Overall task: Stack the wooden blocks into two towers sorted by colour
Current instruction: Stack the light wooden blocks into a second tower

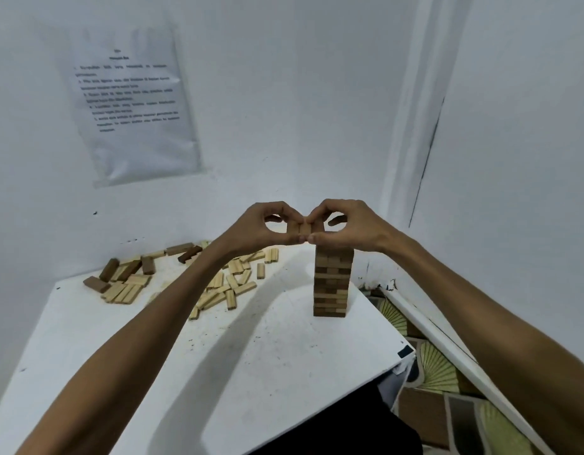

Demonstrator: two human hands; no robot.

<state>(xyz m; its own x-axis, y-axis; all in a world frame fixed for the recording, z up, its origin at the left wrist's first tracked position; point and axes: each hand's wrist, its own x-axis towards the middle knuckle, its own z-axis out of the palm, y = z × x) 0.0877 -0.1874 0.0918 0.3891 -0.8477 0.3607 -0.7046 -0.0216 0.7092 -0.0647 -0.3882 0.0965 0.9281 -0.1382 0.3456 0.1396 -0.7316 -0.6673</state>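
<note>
A tall tower of dark brown wooden blocks (332, 283) stands on the right part of the white table (267, 349). Both my hands are raised together just above and left of its top. My left hand (267, 228) and my right hand (345, 226) pinch a small group of brown blocks (302, 228) between fingertips and thumbs. The held blocks are side by side, level, a little above the tower's top. Loose pale blocks (218, 287) and a few dark blocks (120, 272) lie scattered at the table's far left.
White walls close in behind and to the right of the table. A printed sheet (133, 103) hangs on the back wall. A patterned mat (448, 389) covers the floor past the table's right edge.
</note>
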